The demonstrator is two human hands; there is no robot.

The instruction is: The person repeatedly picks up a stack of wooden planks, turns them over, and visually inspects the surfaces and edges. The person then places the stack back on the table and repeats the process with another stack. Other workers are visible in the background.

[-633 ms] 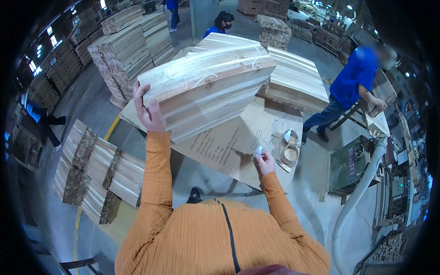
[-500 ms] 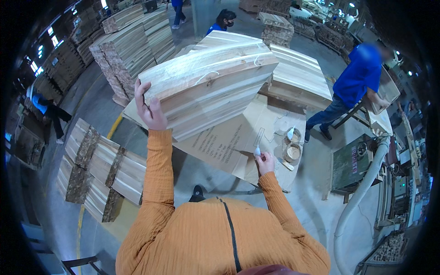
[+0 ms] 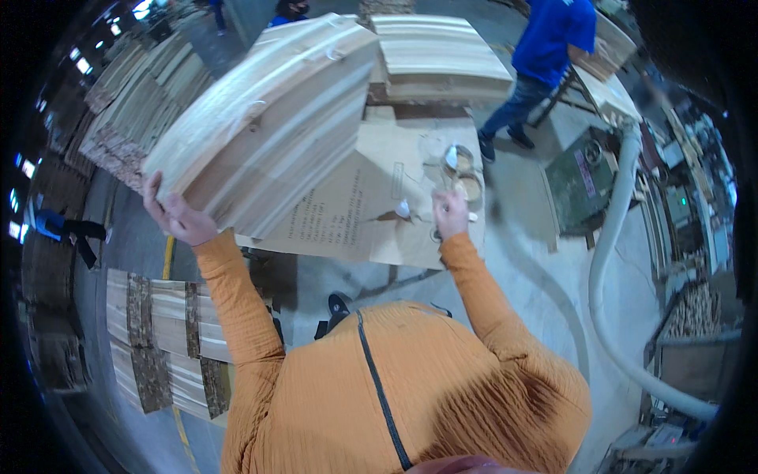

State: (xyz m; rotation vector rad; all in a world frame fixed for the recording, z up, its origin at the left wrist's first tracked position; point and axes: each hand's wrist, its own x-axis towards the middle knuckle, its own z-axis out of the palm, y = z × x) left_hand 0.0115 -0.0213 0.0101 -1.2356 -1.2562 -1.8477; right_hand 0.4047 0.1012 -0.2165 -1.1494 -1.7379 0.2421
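Left hand (image 3: 181, 220) grips a wooden panel (image 3: 276, 134), tilted over the cardboard sheet (image 3: 377, 238), right hand (image 3: 451, 213) curls above the sheet's right side, any hold indiscernible, white object (image 3: 403, 208) on the sheet

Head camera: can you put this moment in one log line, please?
left hand: grips board | right hand: curled, by tubs, grip unclear | white object: on cardboard

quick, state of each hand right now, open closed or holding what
Left hand: holding a pale, striped, thick wooden panel.
Right hand: curled; whether it holds anything cannot be told.
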